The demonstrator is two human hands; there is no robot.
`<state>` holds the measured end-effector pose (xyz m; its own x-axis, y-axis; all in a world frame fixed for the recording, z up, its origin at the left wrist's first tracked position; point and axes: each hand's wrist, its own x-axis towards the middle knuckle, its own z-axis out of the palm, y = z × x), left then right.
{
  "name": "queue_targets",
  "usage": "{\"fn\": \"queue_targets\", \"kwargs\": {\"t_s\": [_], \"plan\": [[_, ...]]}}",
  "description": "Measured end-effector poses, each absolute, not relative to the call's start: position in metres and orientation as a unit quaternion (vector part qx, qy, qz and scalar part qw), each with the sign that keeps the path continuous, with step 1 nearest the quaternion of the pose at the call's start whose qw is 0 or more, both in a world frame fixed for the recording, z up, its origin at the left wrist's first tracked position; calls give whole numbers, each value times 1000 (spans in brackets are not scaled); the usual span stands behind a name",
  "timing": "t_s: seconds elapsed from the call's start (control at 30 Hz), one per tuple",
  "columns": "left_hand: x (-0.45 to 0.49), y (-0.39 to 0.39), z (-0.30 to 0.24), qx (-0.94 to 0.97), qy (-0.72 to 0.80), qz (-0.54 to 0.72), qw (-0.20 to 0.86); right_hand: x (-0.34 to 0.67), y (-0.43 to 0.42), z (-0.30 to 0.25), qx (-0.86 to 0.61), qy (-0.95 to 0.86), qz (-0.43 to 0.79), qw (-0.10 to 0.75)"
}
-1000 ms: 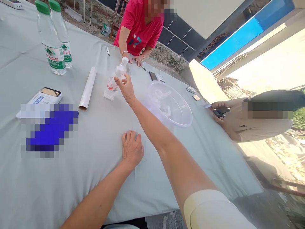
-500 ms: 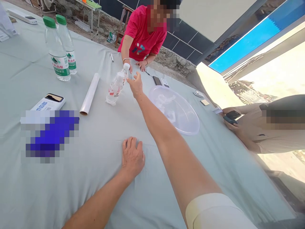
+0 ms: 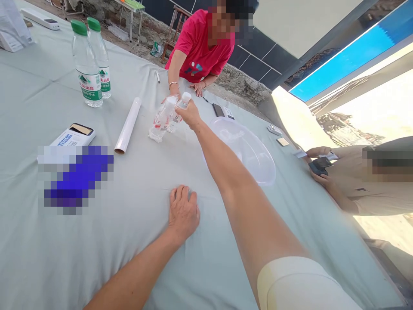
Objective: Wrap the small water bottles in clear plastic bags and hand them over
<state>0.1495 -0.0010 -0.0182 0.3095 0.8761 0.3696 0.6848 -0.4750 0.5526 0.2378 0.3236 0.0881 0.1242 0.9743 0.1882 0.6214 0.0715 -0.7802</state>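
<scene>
My right hand reaches across the cloth, its fingers wrapped round the upper part of a clear plastic bottle with a white cap. Just left of it, another clear bottle with red print leans and looks crumpled. A co-worker's hand is right behind the bottles; whether it touches them I cannot tell. My left hand lies palm down on the cloth with its fingers loosely spread, holding nothing. Right of my right forearm lies a translucent plastic basin, partly hidden by the arm.
A white roll lies left of the bottles. Two green-capped water bottles stand farther left, near a white device. A phone lies at the far edge. Another person stands at the right, holding a dark device.
My right hand has closed round the white-capped bottle, which now stands apart from the crumpled one. The view has shifted slightly. My left hand stays on the cloth.
</scene>
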Motion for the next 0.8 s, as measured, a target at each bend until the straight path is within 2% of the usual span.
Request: {"fn": "queue_targets", "kwargs": {"t_s": [0.37, 0.53, 0.6, 0.7, 0.73, 0.8], "plan": [[147, -1, -16, 801, 485, 314, 155, 229, 170, 112, -658, -650, 235, 299], [146, 0, -16, 803, 484, 314, 154, 226, 148, 119, -628, -678, 265, 274], [146, 0, -15, 804, 482, 310, 156, 243, 155, 125, -629, -668, 269, 294], [146, 0, -15, 808, 479, 305, 159, 289, 179, 129, -670, -628, 140, 369], [147, -1, -15, 808, 479, 304, 159, 308, 189, 128, -697, -608, 80, 371], [147, -1, -16, 807, 481, 303, 158, 345, 208, 123, -760, -562, 31, 325]]}}
